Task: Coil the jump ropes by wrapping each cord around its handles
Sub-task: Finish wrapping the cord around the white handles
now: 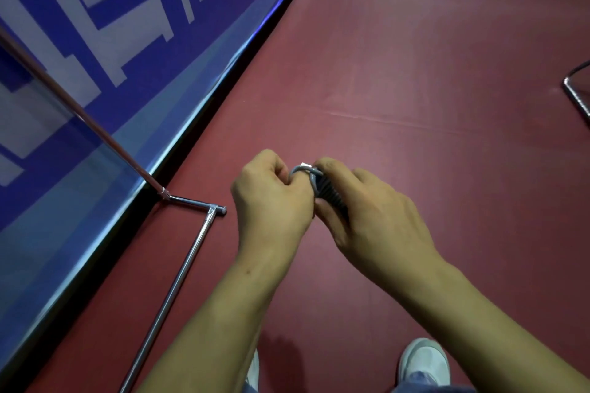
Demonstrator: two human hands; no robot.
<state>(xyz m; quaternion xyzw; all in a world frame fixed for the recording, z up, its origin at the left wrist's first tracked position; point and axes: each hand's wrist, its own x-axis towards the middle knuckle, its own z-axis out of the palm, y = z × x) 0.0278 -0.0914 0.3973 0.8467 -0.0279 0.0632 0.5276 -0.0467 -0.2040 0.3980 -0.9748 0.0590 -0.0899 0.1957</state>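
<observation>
Gripping ribbed handles, the right hand curls tight; at nine o'clock the left hand pinches grey cord (looped).

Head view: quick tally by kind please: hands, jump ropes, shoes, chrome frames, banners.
Hands: 2, left hand, right hand
Jump rope: 1
Shoes: 2, left shoe, right shoe
Chrome frames: 2, near frame, right-edge frame
Banner: 1
Total: 8

Left hand on cord, right hand on jump rope handles, mid-floor; stand foot left by banner; metal frame far right.
</observation>
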